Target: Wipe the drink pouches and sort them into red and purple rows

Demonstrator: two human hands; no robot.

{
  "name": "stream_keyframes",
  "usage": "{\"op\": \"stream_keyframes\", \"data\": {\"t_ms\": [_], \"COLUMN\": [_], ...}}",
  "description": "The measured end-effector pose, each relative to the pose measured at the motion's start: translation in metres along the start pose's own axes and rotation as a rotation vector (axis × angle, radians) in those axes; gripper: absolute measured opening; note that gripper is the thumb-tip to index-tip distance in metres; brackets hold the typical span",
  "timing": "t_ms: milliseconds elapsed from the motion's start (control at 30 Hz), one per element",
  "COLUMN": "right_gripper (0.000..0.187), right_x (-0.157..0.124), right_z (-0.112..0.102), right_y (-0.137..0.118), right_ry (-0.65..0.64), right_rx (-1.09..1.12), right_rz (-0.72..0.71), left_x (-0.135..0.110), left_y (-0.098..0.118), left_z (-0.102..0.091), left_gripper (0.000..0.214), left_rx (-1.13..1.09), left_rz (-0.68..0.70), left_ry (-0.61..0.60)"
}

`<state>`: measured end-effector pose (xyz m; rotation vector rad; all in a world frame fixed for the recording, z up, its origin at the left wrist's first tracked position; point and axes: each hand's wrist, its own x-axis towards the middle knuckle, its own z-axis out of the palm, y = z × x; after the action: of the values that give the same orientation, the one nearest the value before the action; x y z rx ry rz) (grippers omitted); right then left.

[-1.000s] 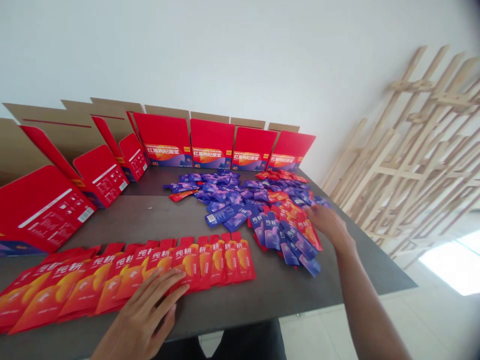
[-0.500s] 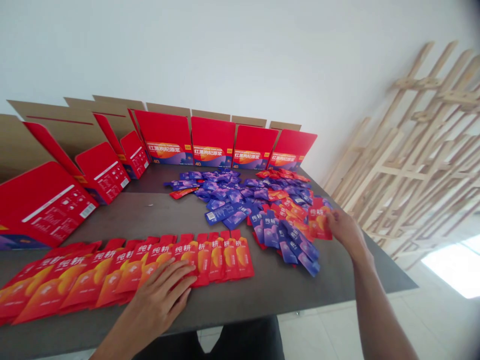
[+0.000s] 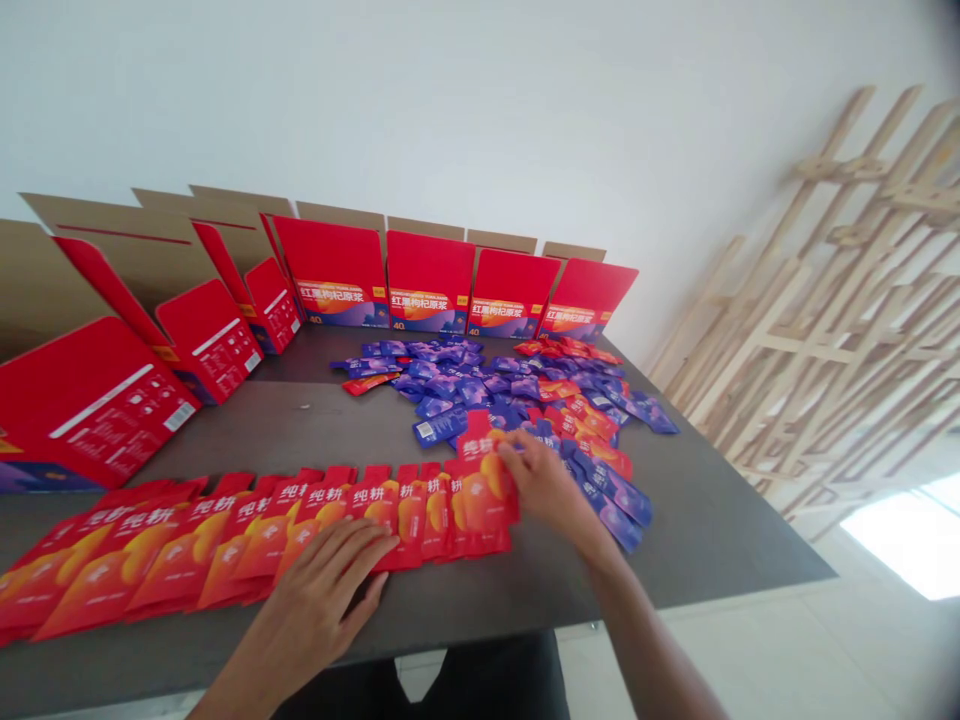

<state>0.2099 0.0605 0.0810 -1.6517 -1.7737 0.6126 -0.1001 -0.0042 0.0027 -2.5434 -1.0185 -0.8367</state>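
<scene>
A row of overlapping red sachets (image 3: 217, 540) with orange fruit pictures lies along the near edge of the table. My left hand (image 3: 330, 575) rests flat on the row near its middle, fingers stretched out. My right hand (image 3: 544, 480) pinches a single red sachet (image 3: 480, 470) by its right side, over the right end of the row. Just behind that hand spreads a loose pile of purple sachets (image 3: 442, 385) with red sachets (image 3: 592, 415) mixed in. Part of the pile is hidden by the right hand and its sachet.
Open red cartons (image 3: 334, 270) stand along the back of the grey table (image 3: 720, 510), and more open cartons (image 3: 90, 400) stand at the left. Wooden easels (image 3: 810, 320) lean by the wall beyond the table's right edge.
My right hand has carried a red sachet from the right side of the pile leftward to the row's right end. My left hand has stayed on the row.
</scene>
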Motion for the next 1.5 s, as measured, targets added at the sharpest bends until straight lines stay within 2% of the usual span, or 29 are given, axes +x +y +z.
{"op": "stream_keyframes", "data": {"t_ms": [100,233,333,433,533,700,833,933,1100,1400,1500], "right_gripper": [0.023,0.024,0.026,0.040,0.047,0.042,0.042,0.046,0.041,0.032,0.030], "right_x": [0.000,0.000,-0.002,-0.008,-0.012,-0.019,-0.034,-0.042,-0.044,-0.054,-0.053], "right_z": [0.046,0.076,0.090,0.102,0.103,0.080,0.068,0.072,0.085,0.105,0.100], "right_y": [-0.020,-0.041,-0.051,-0.055,-0.055,-0.047,-0.047,-0.054,-0.065,-0.077,-0.074], "right_ry": [-0.223,-0.369,-0.288,-0.195,-0.213,-0.280,-0.306,-0.291,-0.279,-0.258,-0.231], "right_rx": [0.012,-0.079,-0.190,-0.266,-0.327,-0.309,-0.285,-0.281,-0.345,-0.367,-0.338], "right_rz": [0.004,0.065,0.040,0.030,0.059,-0.021,-0.020,-0.021,0.029,-0.058,-0.106], "left_x": [-0.004,-0.006,-0.004,-0.002,-0.002,-0.002,-0.001,-0.002,-0.007,-0.007,-0.007], "left_y": [0.002,0.003,0.001,-0.001,-0.002,0.000,0.001,0.001,0.001,-0.001,-0.002], "left_z": [0.000,-0.002,-0.002,0.001,0.004,0.005,0.003,0.003,0.005,0.008,0.008], "left_gripper": [0.038,0.044,0.043,0.039,0.032,0.024,0.024,0.027,0.033,0.034,0.033], "left_rx": [0.023,0.054,0.041,0.032,0.015,-0.007,-0.010,-0.005,0.036,0.085,0.079], "left_rz": [-0.043,-0.003,0.071,0.091,0.056,0.034,0.021,-0.006,-0.042,-0.002,0.010], "left_ry": [0.024,0.040,0.013,0.017,0.033,0.029,0.034,0.034,0.038,0.030,0.012]}}
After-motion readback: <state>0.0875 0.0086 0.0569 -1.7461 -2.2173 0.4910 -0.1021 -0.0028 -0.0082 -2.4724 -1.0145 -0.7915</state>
